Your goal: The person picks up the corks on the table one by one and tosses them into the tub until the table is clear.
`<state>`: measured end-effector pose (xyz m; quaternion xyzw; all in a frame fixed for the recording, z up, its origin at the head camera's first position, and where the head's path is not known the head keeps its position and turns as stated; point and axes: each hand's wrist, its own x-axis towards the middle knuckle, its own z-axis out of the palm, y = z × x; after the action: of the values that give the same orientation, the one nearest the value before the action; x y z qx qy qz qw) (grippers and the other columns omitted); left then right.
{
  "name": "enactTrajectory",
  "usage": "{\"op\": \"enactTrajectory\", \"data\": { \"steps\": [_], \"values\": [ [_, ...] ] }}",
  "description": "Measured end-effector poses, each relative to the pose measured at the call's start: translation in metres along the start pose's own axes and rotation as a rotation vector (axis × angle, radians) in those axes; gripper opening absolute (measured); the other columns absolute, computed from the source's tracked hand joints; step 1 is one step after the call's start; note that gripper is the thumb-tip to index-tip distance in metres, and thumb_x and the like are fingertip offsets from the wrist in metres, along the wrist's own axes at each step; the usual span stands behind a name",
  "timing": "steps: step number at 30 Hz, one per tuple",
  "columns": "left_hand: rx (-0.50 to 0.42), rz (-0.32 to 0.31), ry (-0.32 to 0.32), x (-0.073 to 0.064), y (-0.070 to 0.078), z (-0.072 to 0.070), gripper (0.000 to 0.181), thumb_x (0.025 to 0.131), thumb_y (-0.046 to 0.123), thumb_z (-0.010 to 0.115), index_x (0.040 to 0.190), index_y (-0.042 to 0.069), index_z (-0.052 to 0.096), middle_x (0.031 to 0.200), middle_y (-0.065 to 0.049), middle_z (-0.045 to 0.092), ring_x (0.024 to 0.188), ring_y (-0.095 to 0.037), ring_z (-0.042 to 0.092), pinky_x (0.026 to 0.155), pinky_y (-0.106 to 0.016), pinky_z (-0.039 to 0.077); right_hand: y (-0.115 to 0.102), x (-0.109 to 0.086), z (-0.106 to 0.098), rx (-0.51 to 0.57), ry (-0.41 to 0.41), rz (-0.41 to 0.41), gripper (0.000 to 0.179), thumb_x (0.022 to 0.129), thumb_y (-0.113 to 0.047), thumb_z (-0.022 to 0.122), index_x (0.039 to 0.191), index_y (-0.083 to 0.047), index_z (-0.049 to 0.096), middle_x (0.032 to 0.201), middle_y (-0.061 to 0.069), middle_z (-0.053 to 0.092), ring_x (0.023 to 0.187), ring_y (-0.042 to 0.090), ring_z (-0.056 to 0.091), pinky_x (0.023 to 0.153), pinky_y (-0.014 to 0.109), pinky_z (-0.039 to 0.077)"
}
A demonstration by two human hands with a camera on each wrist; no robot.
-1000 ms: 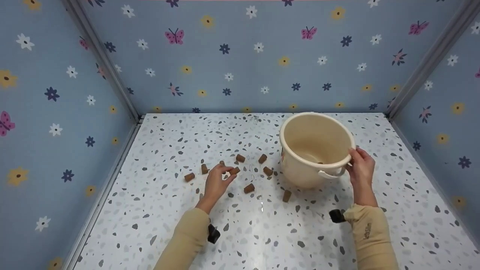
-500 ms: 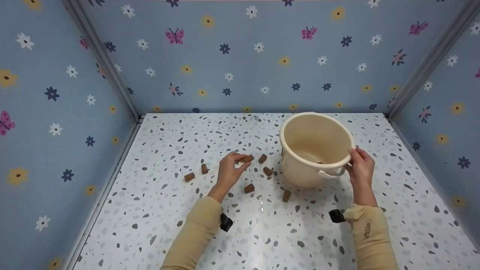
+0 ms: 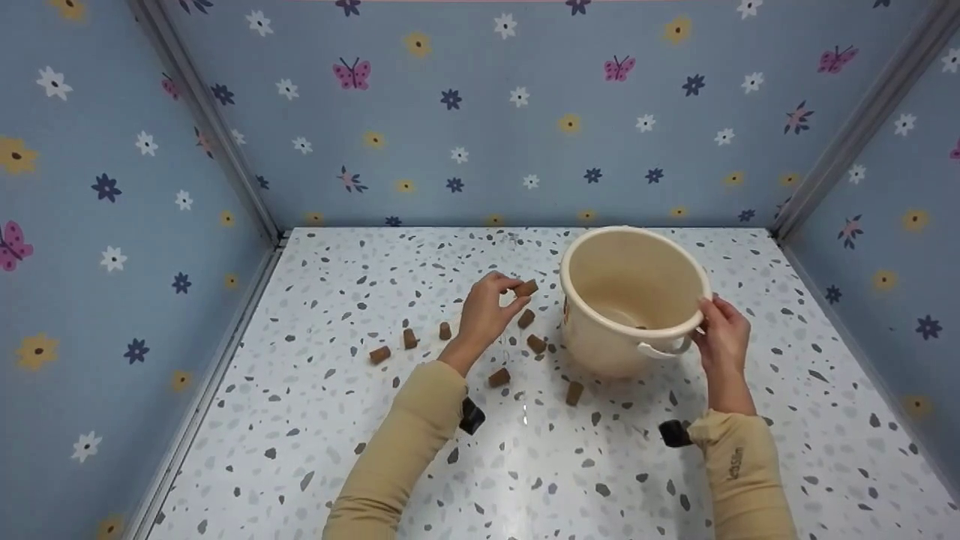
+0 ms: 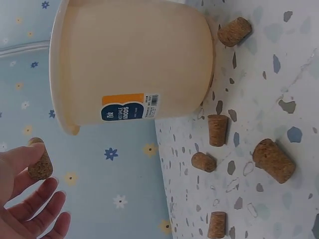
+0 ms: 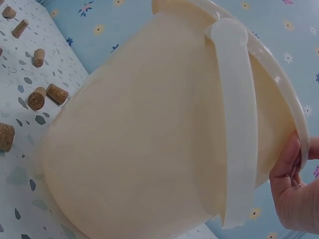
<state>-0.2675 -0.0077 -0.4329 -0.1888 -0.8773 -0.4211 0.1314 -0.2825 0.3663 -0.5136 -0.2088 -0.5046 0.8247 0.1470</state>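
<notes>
My left hand [image 3: 486, 311] pinches a cork [image 3: 527, 288] between thumb and forefinger, raised left of a cream plastic bucket [image 3: 600, 349]. In the left wrist view the other fingers are spread apart from that cork [image 4: 41, 164]. With my right hand [image 3: 724, 330] I grip the bucket's rim on its right side, thumb against the outer wall in the right wrist view. The bucket stands mouth up, its white handle [image 5: 237, 119] hanging down. A brown bit [image 3: 640, 327] shows inside, mostly hidden by the front rim.
Several loose corks lie on the speckled table, among them one cork [image 3: 574, 393] before the bucket, one cork [image 3: 499, 377] near the middle and one cork [image 3: 380, 355] at left. Flowered blue walls [image 3: 480, 112] close off the back and sides.
My left hand has carried the pinched cork up and rightward, closer to the bucket; a cork it covered on the left shows again. The right hand and bucket stay put.
</notes>
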Motion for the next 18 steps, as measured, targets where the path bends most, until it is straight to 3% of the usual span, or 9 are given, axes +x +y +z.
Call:
{"op": "enactTrajectory", "data": {
  "steps": [1, 4, 7, 8, 11, 14, 17, 18],
  "values": [
    [0.009, 0.0, -0.003, 0.002, 0.003, 0.001, 0.021, 0.081, 0.019, 0.066, 0.099, 0.008, 0.067, 0.089, -0.003, 0.058, 0.083, -0.016, 0.054, 0.072, -0.029, 0.044, 0.001, 0.001, -0.002, 0.034, -0.024, -0.006, 0.031, 0.075, -0.01, 0.07, 0.104, -0.006, 0.06, 0.084, 0.007, 0.06, 0.07, 0.018, 0.06, 0.053, 0.031, 0.049],
    [0.041, -0.005, -0.015, 0.009, 0.011, 0.003, 0.023, 0.081, 0.022, 0.065, 0.1, 0.008, 0.067, 0.089, -0.003, 0.058, 0.084, -0.015, 0.053, 0.072, -0.028, 0.044, -0.006, -0.008, 0.005, -0.01, 0.002, 0.009, 0.033, 0.076, -0.012, 0.069, 0.106, -0.005, 0.058, 0.086, 0.006, 0.059, 0.072, 0.017, 0.059, 0.055, 0.031, 0.049],
    [0.052, -0.004, -0.032, 0.014, 0.019, 0.006, 0.024, 0.082, 0.022, 0.064, 0.102, 0.008, 0.067, 0.09, -0.002, 0.057, 0.086, -0.014, 0.053, 0.075, -0.027, 0.044, 0.013, 0.021, -0.011, -0.034, 0.009, -0.04, 0.039, 0.074, -0.019, 0.072, 0.109, -0.006, 0.058, 0.093, 0.008, 0.061, 0.077, 0.019, 0.061, 0.057, 0.032, 0.05],
    [0.051, -0.005, -0.036, 0.016, 0.021, 0.007, 0.024, 0.082, 0.022, 0.064, 0.102, 0.008, 0.066, 0.09, -0.002, 0.057, 0.086, -0.014, 0.053, 0.075, -0.027, 0.044, 0.006, 0.008, -0.002, -0.059, 0.041, -0.028, 0.04, 0.076, -0.02, 0.071, 0.11, -0.005, 0.056, 0.094, 0.008, 0.06, 0.078, 0.018, 0.061, 0.058, 0.031, 0.05],
    [0.055, 0.001, -0.05, 0.02, 0.03, 0.01, 0.024, 0.082, 0.021, 0.065, 0.102, 0.009, 0.067, 0.09, -0.001, 0.057, 0.087, -0.013, 0.053, 0.077, -0.026, 0.043, -0.01, -0.021, 0.016, -0.022, 0.037, -0.021, 0.034, 0.079, -0.014, 0.067, 0.108, -0.004, 0.054, 0.089, 0.007, 0.061, 0.072, 0.016, 0.061, 0.054, 0.027, 0.05],
    [0.066, -0.002, -0.062, 0.024, 0.038, 0.014, 0.024, 0.081, 0.022, 0.065, 0.102, 0.01, 0.067, 0.089, 0.0, 0.057, 0.086, -0.012, 0.053, 0.076, -0.024, 0.044, -0.047, -0.081, 0.053, -0.014, 0.077, 0.053, 0.025, 0.083, -0.006, 0.06, 0.106, -0.002, 0.051, 0.084, 0.006, 0.059, 0.068, 0.013, 0.058, 0.053, 0.023, 0.048],
    [0.08, 0.005, -0.072, 0.027, 0.045, 0.019, 0.024, 0.081, 0.022, 0.065, 0.102, 0.011, 0.067, 0.09, 0.0, 0.057, 0.085, -0.011, 0.053, 0.074, -0.024, 0.044, -0.037, -0.064, 0.042, -0.027, 0.075, 0.045, 0.028, 0.081, -0.009, 0.063, 0.106, -0.003, 0.053, 0.085, 0.006, 0.059, 0.072, 0.015, 0.059, 0.055, 0.026, 0.049],
    [0.083, 0.007, -0.074, 0.028, 0.047, 0.02, 0.024, 0.081, 0.022, 0.065, 0.102, 0.011, 0.067, 0.091, 0.0, 0.057, 0.086, -0.011, 0.053, 0.074, -0.024, 0.044, -0.03, -0.05, 0.033, -0.018, 0.06, 0.035, 0.028, 0.08, -0.009, 0.065, 0.105, -0.002, 0.055, 0.087, 0.007, 0.06, 0.073, 0.016, 0.06, 0.056, 0.027, 0.049]
  ]
}}
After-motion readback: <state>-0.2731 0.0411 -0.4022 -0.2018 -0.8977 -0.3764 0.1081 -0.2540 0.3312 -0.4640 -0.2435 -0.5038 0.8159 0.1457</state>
